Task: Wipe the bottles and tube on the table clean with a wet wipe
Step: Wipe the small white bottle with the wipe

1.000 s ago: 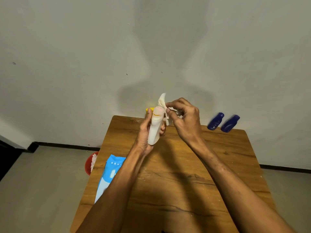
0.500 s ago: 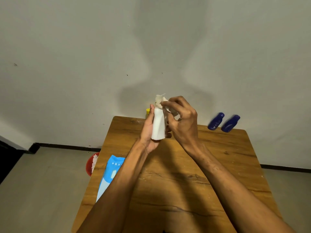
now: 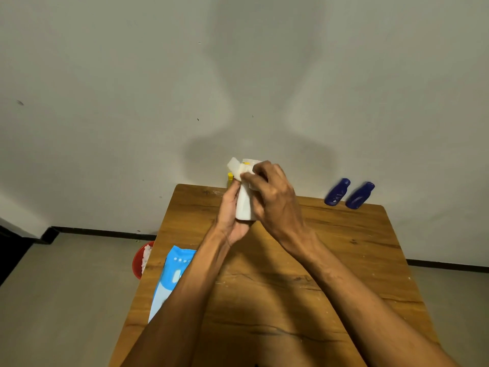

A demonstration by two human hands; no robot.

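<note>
Head view, centre of frame: your left hand (image 3: 229, 209) grips the white bottle (image 3: 244, 207) upright above the surface (image 3: 344, 260). Your right hand (image 3: 275, 202) — pinching at the cap half a second ago — now clamps the wet wipe (image 3: 239, 167) round the bottle's shoulder. Wiping has likely moved to the body — two blue bottles (image 3: 337, 192) wait upper right.

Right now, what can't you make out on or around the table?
Head view only.
White bottle: top and right side covered by the wet wipe and right hand.
Yellow object: a sliver behind the left hand; kind unclear.
Red tub: mostly hidden by the table edge.
Blue bottles: labels too small to read.
</note>
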